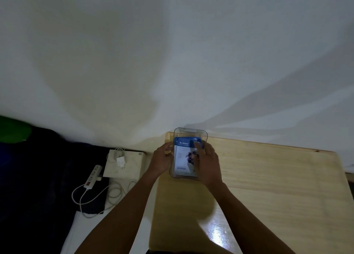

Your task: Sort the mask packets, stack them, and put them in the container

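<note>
A clear plastic container [188,132] stands at the far left corner of the wooden table [268,177]. Inside it lies a blue and white mask packet [183,152] labelled Blueberry, with another packet's edge showing under it. My left hand [161,159] grips the container's left wall. My right hand [207,163] rests over the container's right side, its fingers pressing flat on the top packet. How many packets lie below is hidden.
A white wall rises just behind the table. On the floor to the left sit a white box [124,165] with a charger [120,160] on it, a power strip [93,176] with trailing cable, and dark fabric [38,177].
</note>
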